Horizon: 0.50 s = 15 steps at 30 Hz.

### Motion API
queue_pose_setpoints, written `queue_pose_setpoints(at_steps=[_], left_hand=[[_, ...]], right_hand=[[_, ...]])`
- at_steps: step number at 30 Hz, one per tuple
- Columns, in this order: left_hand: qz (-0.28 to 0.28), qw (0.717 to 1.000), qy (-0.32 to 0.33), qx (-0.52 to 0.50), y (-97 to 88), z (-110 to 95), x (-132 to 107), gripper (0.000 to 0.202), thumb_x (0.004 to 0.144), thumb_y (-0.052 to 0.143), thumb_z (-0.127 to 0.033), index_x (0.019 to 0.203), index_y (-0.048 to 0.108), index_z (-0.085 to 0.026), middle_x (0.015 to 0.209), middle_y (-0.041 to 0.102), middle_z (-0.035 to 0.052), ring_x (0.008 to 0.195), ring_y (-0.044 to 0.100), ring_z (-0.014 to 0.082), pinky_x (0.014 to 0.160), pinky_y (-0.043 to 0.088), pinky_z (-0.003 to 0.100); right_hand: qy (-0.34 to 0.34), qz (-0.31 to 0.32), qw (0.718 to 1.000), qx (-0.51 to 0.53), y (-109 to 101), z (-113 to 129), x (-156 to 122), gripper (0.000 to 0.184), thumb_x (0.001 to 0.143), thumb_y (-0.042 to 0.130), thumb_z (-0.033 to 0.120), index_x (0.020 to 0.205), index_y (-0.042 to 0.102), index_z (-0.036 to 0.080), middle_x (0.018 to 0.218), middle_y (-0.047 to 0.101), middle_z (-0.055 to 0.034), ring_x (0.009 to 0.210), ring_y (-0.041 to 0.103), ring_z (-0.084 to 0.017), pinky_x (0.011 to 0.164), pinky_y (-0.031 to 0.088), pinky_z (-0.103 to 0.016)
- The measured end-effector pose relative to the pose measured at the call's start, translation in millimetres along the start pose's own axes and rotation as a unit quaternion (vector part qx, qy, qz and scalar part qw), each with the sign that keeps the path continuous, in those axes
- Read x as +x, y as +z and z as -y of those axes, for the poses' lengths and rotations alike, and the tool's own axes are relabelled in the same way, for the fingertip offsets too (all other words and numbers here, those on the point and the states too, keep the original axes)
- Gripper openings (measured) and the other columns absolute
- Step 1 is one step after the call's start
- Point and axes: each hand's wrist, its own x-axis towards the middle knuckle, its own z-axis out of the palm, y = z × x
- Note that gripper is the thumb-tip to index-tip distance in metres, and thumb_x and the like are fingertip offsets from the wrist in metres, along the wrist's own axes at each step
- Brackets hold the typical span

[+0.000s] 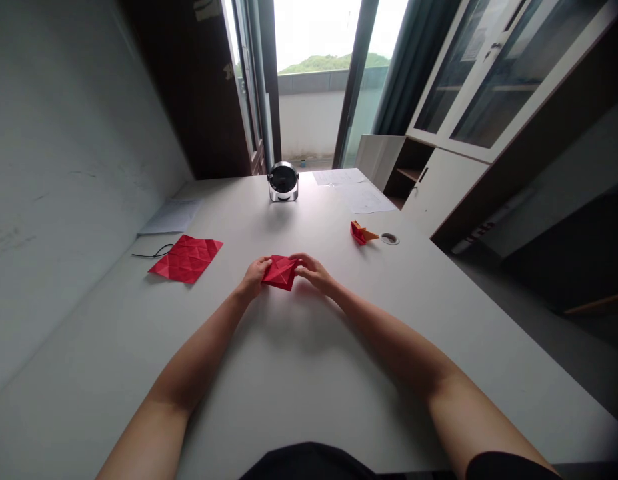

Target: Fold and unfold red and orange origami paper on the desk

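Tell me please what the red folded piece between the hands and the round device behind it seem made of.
The red folded piece, pinched by left hand and right hand: thin matte paper, judging by sharp creases and flat facets. The round device: shiny shell, polished metal or perhaps chromed plastic, given bright reflections; dark face.

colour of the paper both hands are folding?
Red. The folded paper sits between the left hand and right hand; head view.
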Motion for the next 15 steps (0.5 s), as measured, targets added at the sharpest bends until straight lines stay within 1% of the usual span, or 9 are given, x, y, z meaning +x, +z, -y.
queue_pose_setpoints(at_steps=[4,8,11,15], left_hand=[[0.008,1.000,-0.002,0.010,0.2,-0.3,-0.3,0.028,0.083,0.067,-0.027,0.106,0.064,-0.011,0.089,0.073,0.0084,0.072,0.067,0.0153,0.067,0.053,0.026],[0.025,0.999,0.012,0.042,2.4,-0.2,-4.2,0.031,0.082,0.068,-0.030,0.106,0.064,-0.011,0.088,0.073,0.0079,0.071,0.067,0.0155,0.066,0.053,0.026],[0.043,0.995,0.031,0.081,5.2,0.0,-8.5,0.033,0.082,0.069,-0.034,0.107,0.065,-0.012,0.087,0.073,0.0071,0.070,0.066,0.0154,0.065,0.052,0.026],[0.048,0.991,0.056,0.109,8.1,0.8,-12.2,0.035,0.083,0.067,-0.037,0.108,0.065,-0.013,0.090,0.073,0.0076,0.072,0.066,0.0156,0.066,0.052,0.026]], right_hand=[[-0.023,-0.002,1.000,-0.017,0.5,-2.7,0.3,0.034,0.081,0.067,0.030,0.113,0.062,0.021,0.120,0.062,-0.0093,0.108,0.060,-0.023,0.087,0.052,-0.034],[-0.051,-0.023,0.994,-0.091,2.1,-7.3,0.3,0.025,0.081,0.063,0.024,0.106,0.066,0.022,0.127,0.057,-0.0094,0.111,0.059,-0.022,0.086,0.052,-0.034],[-0.073,-0.013,0.988,-0.135,2.2,-8.7,-0.5,0.023,0.079,0.063,0.021,0.102,0.068,0.021,0.130,0.055,-0.0098,0.108,0.061,-0.021,0.089,0.052,-0.035],[-0.081,-0.002,0.981,-0.179,1.6,-6.7,-2.0,0.015,0.078,0.067,0.024,0.093,0.070,0.020,0.131,0.056,-0.0103,0.101,0.064,-0.020,0.089,0.052,-0.036]])
